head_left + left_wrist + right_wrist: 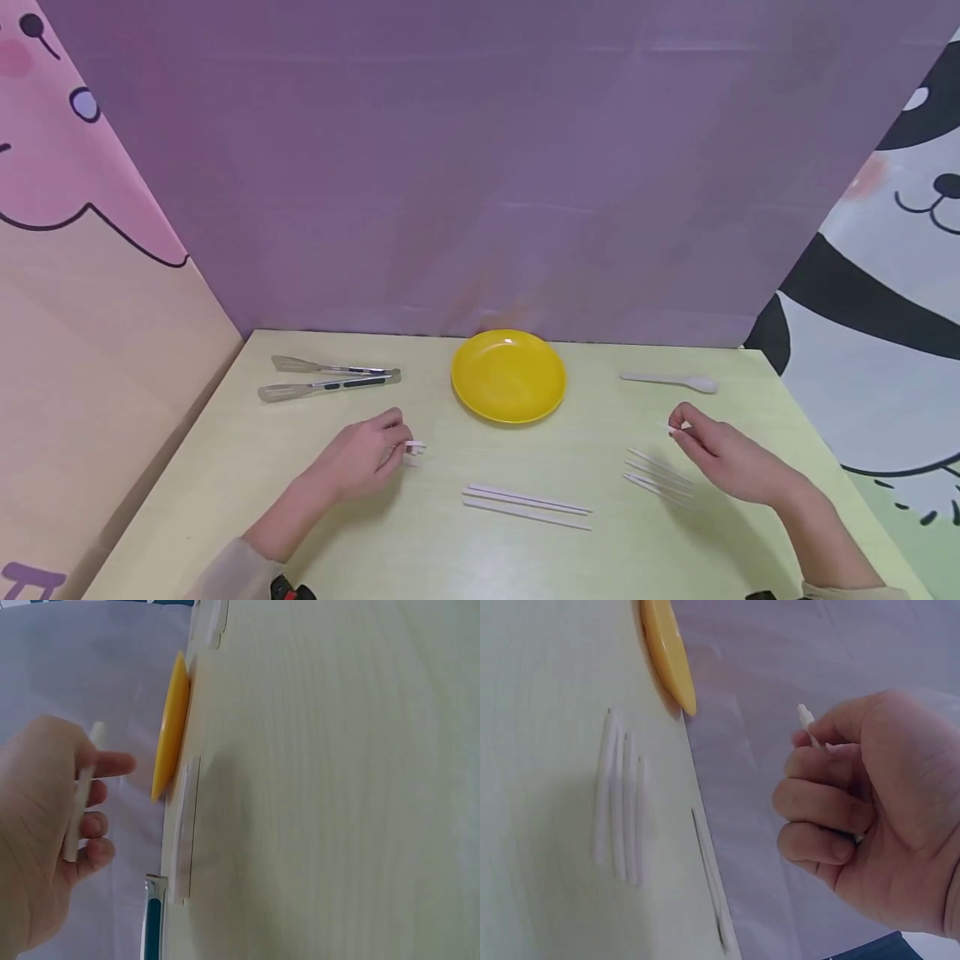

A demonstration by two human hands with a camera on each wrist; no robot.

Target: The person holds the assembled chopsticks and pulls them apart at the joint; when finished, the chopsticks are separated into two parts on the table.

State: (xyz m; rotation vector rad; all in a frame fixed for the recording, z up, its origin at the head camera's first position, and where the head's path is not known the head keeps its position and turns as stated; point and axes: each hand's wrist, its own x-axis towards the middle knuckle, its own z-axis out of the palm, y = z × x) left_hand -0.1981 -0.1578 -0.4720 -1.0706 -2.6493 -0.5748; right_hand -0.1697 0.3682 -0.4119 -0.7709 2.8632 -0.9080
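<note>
My left hand point(369, 457) is over the left side of the table, fingers curled round a thin white stick point(79, 817). More white sticks point(182, 832) lie on the table near it, partly hidden by the hand in the head view. On the right, my right hand point(731, 454) is raised above the table and pinches another thin white stick point(805, 715) between thumb and forefinger, most of it hidden in the curled fingers. Several white sticks point(660, 479) lie side by side on the table below that hand. A further group of white sticks point(527, 503) lies between both hands.
A yellow plate point(508, 377) sits at the back middle of the table point(420, 550). Metal tongs point(330, 379) lie spread at the back left, and a pale spoon point(669, 382) at the back right. A purple backdrop point(495, 167) rises behind the table.
</note>
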